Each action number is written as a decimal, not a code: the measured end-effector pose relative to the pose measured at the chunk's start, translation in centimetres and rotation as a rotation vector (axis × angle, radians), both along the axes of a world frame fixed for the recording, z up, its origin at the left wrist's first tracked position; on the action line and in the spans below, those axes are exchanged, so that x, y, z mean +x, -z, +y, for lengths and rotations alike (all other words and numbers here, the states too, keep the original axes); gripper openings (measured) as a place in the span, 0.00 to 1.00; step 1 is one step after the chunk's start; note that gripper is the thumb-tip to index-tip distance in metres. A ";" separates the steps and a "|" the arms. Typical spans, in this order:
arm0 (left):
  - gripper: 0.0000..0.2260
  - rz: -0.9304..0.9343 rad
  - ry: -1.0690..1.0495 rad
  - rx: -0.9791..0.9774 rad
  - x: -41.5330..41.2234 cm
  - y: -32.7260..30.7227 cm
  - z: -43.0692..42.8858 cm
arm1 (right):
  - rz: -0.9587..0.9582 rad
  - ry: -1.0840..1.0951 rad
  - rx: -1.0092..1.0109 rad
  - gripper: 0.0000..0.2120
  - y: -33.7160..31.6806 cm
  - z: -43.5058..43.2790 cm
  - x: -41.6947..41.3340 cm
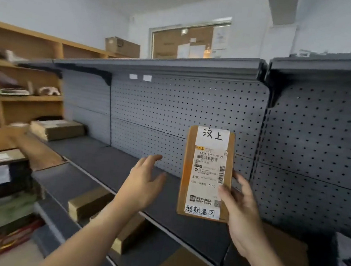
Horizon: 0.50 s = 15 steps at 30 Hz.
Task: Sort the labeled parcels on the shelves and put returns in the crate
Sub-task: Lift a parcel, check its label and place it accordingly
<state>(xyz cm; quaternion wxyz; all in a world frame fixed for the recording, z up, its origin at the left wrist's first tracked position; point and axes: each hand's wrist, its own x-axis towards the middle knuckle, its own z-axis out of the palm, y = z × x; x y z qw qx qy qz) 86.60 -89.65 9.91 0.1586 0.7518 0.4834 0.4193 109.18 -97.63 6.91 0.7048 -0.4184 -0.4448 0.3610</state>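
1. The right grip (242, 210) holds the parcel (206, 169) upright by its lower right edge, thumb across the label face and fingers curled behind.
2. The parcel is in the air in front of the pegboard panel (182, 112), above the grey shelf board (96, 153). There are handwritten strips at the label's top and bottom.
3. The left grip (142, 185) holds nothing. Its fingers are spread and relaxed, and it sits just left of the parcel, apart from it.
4. The shelf board under both hands lies open to its front edge. A brown box (58, 129) lies at its far left end, well apart.
5. The top shelf (155, 65) overhangs the parcel, with open room between them.
6. On the lower tier, more brown boxes (87, 203) sit near the front edge.
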 end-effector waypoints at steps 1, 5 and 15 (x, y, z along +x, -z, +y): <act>0.22 0.046 -0.088 0.002 -2.2 0.2 -0.2 | -0.003 -0.058 -0.011 0.20 0.2 0.9 -1.7; 0.23 0.164 -0.366 -0.037 -11.4 1.3 -1.3 | -0.027 -0.289 -0.037 0.20 1.0 3.8 -9.8; 0.24 0.190 -0.770 -0.117 -33.4 3.5 -2.3 | -0.007 -0.692 -0.069 0.19 1.4 10.5 -32.9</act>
